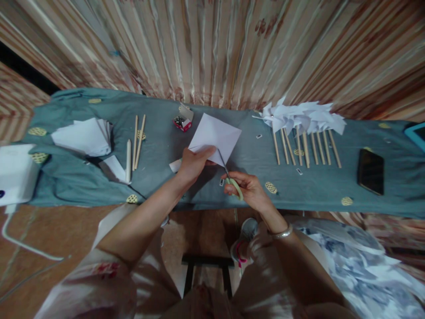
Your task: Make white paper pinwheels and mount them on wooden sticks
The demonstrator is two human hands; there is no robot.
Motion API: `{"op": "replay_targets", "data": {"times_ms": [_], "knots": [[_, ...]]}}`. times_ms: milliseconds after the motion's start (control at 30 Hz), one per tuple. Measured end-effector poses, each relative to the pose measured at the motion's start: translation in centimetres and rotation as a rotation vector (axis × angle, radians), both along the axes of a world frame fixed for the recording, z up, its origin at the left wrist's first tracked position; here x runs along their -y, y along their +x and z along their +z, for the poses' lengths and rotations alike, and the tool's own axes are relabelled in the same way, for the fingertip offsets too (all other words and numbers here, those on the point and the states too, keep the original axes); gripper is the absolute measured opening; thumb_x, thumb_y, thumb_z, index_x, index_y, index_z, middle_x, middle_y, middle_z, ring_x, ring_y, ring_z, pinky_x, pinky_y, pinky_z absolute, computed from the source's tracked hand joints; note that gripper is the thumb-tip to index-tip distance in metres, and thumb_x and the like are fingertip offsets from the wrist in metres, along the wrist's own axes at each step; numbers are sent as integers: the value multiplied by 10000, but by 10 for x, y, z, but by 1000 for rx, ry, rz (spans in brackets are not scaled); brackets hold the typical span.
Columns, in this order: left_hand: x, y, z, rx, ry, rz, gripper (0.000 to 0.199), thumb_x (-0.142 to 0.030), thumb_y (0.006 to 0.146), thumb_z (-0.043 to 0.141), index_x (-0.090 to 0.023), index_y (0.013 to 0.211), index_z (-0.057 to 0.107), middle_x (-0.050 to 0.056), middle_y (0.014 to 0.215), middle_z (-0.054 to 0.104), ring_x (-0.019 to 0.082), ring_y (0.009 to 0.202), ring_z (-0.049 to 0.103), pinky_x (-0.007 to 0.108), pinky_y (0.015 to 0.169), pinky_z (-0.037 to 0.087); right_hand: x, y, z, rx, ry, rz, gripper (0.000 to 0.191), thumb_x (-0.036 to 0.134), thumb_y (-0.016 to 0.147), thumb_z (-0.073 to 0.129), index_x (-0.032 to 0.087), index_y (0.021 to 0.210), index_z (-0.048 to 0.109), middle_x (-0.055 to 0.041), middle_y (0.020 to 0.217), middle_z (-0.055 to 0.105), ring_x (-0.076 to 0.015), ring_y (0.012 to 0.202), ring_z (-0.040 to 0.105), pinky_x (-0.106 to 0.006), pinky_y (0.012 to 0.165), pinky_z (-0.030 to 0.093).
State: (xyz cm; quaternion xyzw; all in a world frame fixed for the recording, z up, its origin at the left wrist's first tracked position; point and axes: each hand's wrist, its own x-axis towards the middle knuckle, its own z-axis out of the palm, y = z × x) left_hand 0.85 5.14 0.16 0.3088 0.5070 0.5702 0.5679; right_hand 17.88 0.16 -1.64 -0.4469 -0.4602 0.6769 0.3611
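A white square of paper (221, 133) is held over the middle of the cloth, one corner pointing up. My left hand (195, 161) grips its lower left side, thumb on top. Scissors (234, 184) with light green handles are in my right hand (247, 186), their blades at the paper's lower corner. Just left of the paper lies a small open red and white box (183, 118) with small shiny pieces inside. A scrap of white paper (175, 165) shows beside my left hand.
On the cloth-covered table (159, 146), white sheets (84, 136), sticks (138, 141) and a white pencil-like rod (129, 160) lie left. Paper pinwheels on sticks (302, 117) and a black phone (371, 172) lie right. A white device (16, 173) sits far left.
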Motion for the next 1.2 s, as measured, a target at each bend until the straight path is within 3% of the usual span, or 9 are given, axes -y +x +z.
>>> {"op": "replay_targets", "data": {"times_ms": [1200], "knots": [[3,3,0,-18,-37,-25,291,-323,567,810,-148,763,686,53,741,714,171,628,639,274,538,542,-1,1,-6,29,55,10,426,480,614,844,200,903,703,39,625,625,-83,534,549,-214,509,460]]}}
